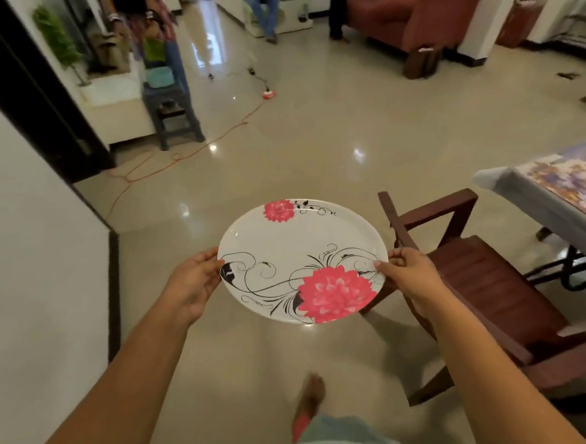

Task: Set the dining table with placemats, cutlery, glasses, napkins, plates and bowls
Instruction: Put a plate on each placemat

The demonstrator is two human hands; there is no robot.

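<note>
Head view: my left hand point(191, 284) and right hand point(410, 277) pinch opposite rims of a round white plate with pink flowers point(299, 260), carried level above the floor. The step is plate delivery; next, I judge, turn right to the cloth-covered dining table's near corner point(513, 187), past the dark wooden chair point(493, 285).

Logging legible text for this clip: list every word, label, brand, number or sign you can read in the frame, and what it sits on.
None: no readable text appears anywhere in this view.
The plate, held by the left hand and right hand, carries only pink flowers and black scrolls, no lettering.
The placemat on the table shows a blurred floral print, no words discernible.
Background items are too small and blurred to read.
</note>
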